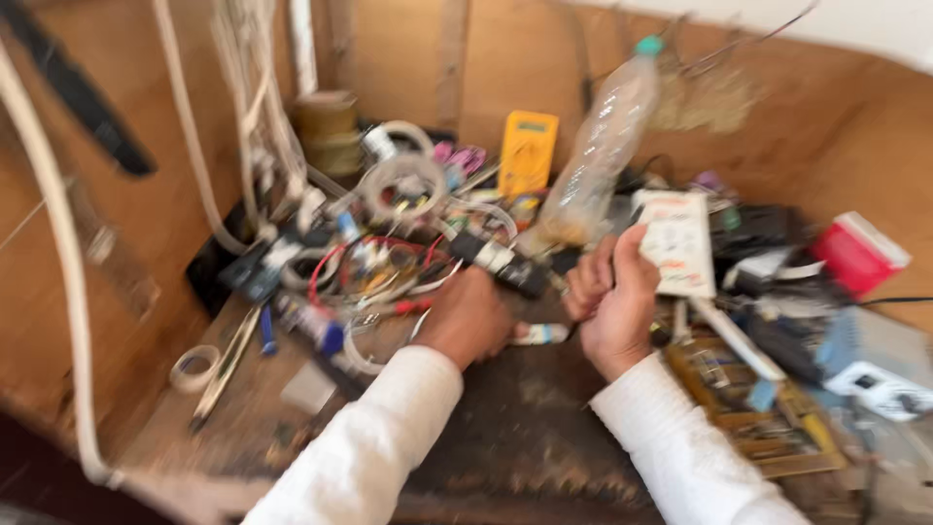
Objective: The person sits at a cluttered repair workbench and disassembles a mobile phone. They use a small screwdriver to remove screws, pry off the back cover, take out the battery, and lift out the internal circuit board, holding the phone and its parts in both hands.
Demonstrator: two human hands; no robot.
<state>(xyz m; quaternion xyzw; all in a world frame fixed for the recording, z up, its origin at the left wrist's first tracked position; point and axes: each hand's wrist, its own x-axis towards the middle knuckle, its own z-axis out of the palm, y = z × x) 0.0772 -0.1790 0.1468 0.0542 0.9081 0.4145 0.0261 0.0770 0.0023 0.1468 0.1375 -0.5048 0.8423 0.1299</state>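
Left hand: fingers closed round the near end of a black cylindrical tool with a white band, mid-bench.
Right hand: curled into a loose fist just right of that tool; whether anything is gripped cannot be told through the blur.
Tool: tilted, lying over a tangle of red and white wires.
Far: yellow multimeter, clear plastic bottle with green cap.
Right: white printed card, red box.
Near left: tape roll on the worn wooden bench.

Pretty blurry, but there's a white card pack with reddish print right by the right hand, a red box far right, and a yellow meter with a grey screen at the back.
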